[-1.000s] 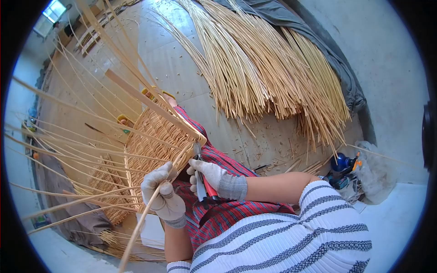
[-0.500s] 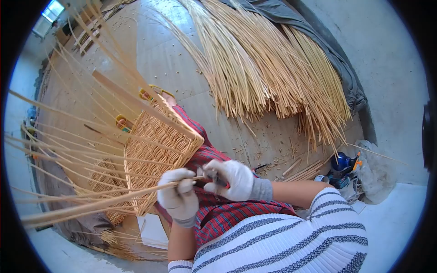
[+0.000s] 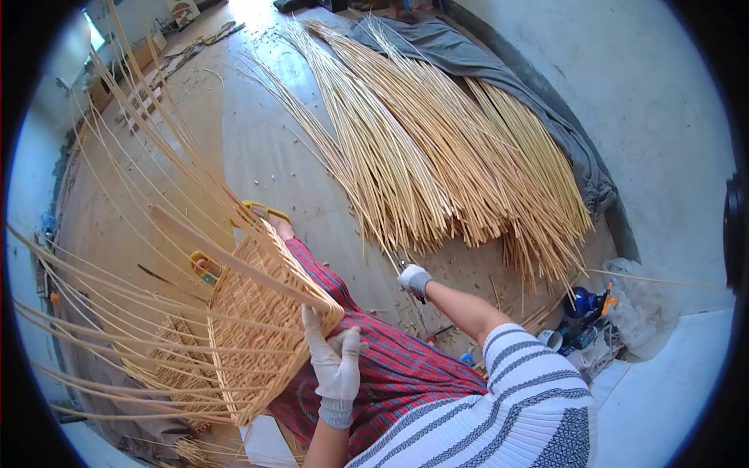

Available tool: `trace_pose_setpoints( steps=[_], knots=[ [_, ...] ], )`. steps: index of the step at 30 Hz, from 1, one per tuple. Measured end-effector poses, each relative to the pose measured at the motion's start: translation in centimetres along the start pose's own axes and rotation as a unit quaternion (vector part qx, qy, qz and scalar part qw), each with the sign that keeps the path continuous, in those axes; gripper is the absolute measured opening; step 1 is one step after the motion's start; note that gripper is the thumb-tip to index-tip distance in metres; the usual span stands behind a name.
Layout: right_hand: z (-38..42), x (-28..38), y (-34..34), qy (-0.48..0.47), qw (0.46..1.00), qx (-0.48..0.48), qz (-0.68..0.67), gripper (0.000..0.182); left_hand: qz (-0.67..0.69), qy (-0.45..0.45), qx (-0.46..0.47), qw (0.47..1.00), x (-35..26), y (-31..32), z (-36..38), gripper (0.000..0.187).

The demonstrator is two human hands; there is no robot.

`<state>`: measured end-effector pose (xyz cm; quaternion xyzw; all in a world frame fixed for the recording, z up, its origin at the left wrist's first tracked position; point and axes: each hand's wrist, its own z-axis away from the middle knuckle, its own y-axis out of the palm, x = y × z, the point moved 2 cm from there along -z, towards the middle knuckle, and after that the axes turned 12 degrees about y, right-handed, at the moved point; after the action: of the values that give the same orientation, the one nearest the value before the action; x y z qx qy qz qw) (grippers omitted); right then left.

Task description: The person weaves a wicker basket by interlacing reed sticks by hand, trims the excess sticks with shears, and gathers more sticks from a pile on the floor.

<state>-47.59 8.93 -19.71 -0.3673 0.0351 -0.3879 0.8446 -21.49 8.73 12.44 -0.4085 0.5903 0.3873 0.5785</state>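
A woven wicker basket (image 3: 257,327) with long loose stakes fanning out to the left rests against my lap, over a red plaid cloth (image 3: 374,355). My left hand (image 3: 337,370), in a white glove, is at its near right corner, the fingers stretched up along the weave and the thumb apart. Reaching out forward, my gloved right hand (image 3: 415,281) is closed on a small metal cutter (image 3: 402,259), whose tip points at the cut ends of the wicker rods (image 3: 421,195). Those rods lie in a large heap on the floor.
A grey cloth (image 3: 484,54) covers the far side of the heap. To the right stand a blue spray bottle (image 3: 585,304) and a clear plastic bag (image 3: 644,312). Another woven piece (image 3: 175,351) lies at the left, and yellow-strapped footwear (image 3: 265,210) shows beyond the basket.
My right hand has moved away from my left, out to the rod heap with the cutter. My left hand has let go of the rod and shifted to the basket's corner.
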Motion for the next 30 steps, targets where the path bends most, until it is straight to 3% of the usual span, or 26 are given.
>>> trace_pose_setpoints(
  steps=[2,4,5,7,8,10,12,14,18,20,22,24,26,27,28,30],
  knots=[
    [-2.1,0.3,0.3,0.049,0.996,-0.044,-0.058,0.038,0.027,-0.005,0.007,1.0,1.1,0.0,-0.2,0.082],
    [-3.3,1.2,0.8,0.127,0.936,-0.064,-0.322,0.039,0.032,-0.013,0.001,0.999,1.4,0.1,-0.9,0.081],
    [-1.5,2.8,-1.3,0.132,0.927,-0.104,-0.336,0.044,0.039,-0.023,-0.005,0.999,1.5,0.3,-1.0,0.08],
    [-2.6,3.8,-0.7,0.056,0.857,-0.051,-0.51,0.052,0.04,-0.035,0.004,0.999,1.1,0.5,-1.5,0.079],
    [-2.1,3.4,-0.4,0.062,0.855,-0.054,-0.512,0.052,0.066,-0.016,0.001,0.998,0.9,0.4,-1.8,0.08],
    [-0.7,2.4,0.2,0.092,0.957,-0.15,-0.232,0.053,0.142,-0.023,0.0,0.99,0.1,0.1,-2.3,0.08],
    [4.1,0.8,0.0,0.139,0.986,-0.059,-0.071,0.052,0.235,-0.059,-0.019,0.97,-1.3,-0.6,-2.5,0.077],
    [6.3,-2.3,2.9,0.14,0.985,-0.074,0.064,0.052,0.272,-0.062,-0.037,0.96,-2.0,-1.5,-2.2,0.074],
    [8.8,-6.3,7.2,0.16,0.981,-0.076,0.083,0.057,0.325,-0.031,-0.017,0.945,-3.0,-2.8,-1.9,0.075],
    [9.2,-5.3,7.1,0.121,0.978,-0.029,-0.166,0.05,0.327,-0.028,-0.018,0.944,-3.6,-3.0,-1.4,0.076],
    [8.7,-1.4,5.0,-0.006,0.948,-0.007,-0.318,0.048,0.323,-0.013,-0.024,0.946,-4.1,-3.8,-0.6,0.076],
    [11.5,5.3,-1.2,-0.154,0.894,-0.052,-0.418,0.048,0.31,-0.001,-0.019,0.951,-4.1,-4.8,0.6,0.076],
    [13.5,11.5,-4.6,-0.302,0.793,0.017,-0.529,0.051,0.281,0.009,-0.037,0.959,-3.9,-5.8,2.6,0.074],
    [14.7,13.2,-7.0,-0.349,0.868,-0.079,-0.343,0.059,0.278,0.011,-0.038,0.96,-4.1,-5.8,3.7,0.074],
    [15.1,15.2,-7.1,-0.319,0.896,-0.177,-0.253,0.061,0.249,0.015,-0.054,0.967,-4.5,-5.8,4.8,0.075],
    [13.4,17.6,-8.1,-0.318,0.869,-0.203,-0.319,0.039,0.234,0.033,-0.091,0.967,-5.1,-5.6,6.8,0.069]
  ],
)
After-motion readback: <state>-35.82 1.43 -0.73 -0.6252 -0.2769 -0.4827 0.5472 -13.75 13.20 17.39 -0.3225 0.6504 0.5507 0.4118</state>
